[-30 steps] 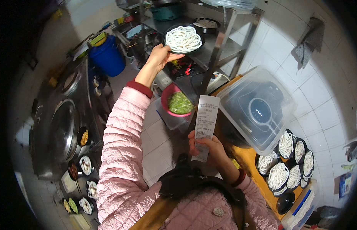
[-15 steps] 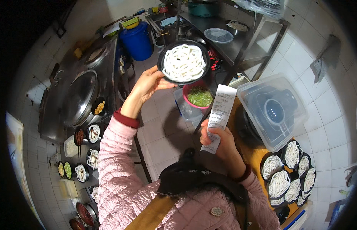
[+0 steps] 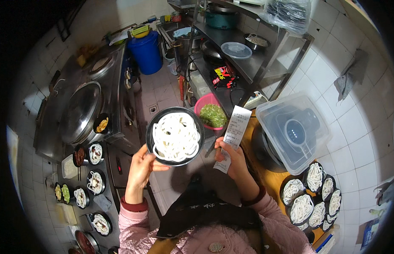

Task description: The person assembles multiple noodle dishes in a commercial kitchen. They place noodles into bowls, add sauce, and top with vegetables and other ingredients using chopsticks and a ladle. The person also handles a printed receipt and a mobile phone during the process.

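A black bowl (image 3: 151, 153) heaped with thick white noodles (image 3: 175, 136) is held up in front of me. My left hand (image 3: 143, 166) grips its lower left rim, thumb and fingers closed on the edge. My right hand (image 3: 231, 157) pinches a long printed paper receipt (image 3: 235, 127), which stands upright and tilts to the right, its lower end poking out below the fingers. The bowl and the receipt are apart. Both forearms wear pink quilted sleeves with dark red cuffs.
On the right, a wooden table (image 3: 264, 178) bears several noodle bowls (image 3: 302, 208) and a clear plastic bin (image 3: 292, 131). A steel counter (image 3: 116, 211) with filled bowls and a lidded wok (image 3: 82, 112) stands left. Ahead are a pink basin (image 3: 212, 112) of chopped greens, a blue barrel (image 3: 147, 53) and metal shelving (image 3: 247, 63).
My left hand has brought the noodle bowl down, nearer to me and slightly left. The receipt in my right hand has shifted slightly left and down. The view has shifted a little.
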### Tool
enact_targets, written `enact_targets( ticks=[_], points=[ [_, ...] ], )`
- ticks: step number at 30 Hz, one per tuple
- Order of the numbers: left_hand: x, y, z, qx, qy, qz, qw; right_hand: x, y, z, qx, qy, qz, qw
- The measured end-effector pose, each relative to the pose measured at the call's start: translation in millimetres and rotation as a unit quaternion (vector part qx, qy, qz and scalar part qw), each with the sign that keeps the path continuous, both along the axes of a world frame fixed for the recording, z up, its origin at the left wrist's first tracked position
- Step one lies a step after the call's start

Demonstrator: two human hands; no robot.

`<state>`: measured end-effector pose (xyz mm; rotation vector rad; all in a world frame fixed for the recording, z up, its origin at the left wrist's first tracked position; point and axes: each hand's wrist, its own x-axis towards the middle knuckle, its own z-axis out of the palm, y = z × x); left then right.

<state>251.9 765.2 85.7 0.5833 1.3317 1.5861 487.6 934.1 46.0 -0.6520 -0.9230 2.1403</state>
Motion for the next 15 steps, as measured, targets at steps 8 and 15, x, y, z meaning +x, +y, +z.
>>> enact_targets(
  ticks=[8, 15],
  points=[
    [-59.1, 69.2, -1.5, 0.028, 0.017, -0.066, 0.997, -25.3, 3.1, -3.1, -0.02, -0.031, -0.041, 0.998],
    [-78.2, 300.9, 26.0, 0.092, 0.014, -0.193, 0.977, -36.4, -14.6, 3.4, -0.013, -0.035, -0.069, 0.997]
  ],
)
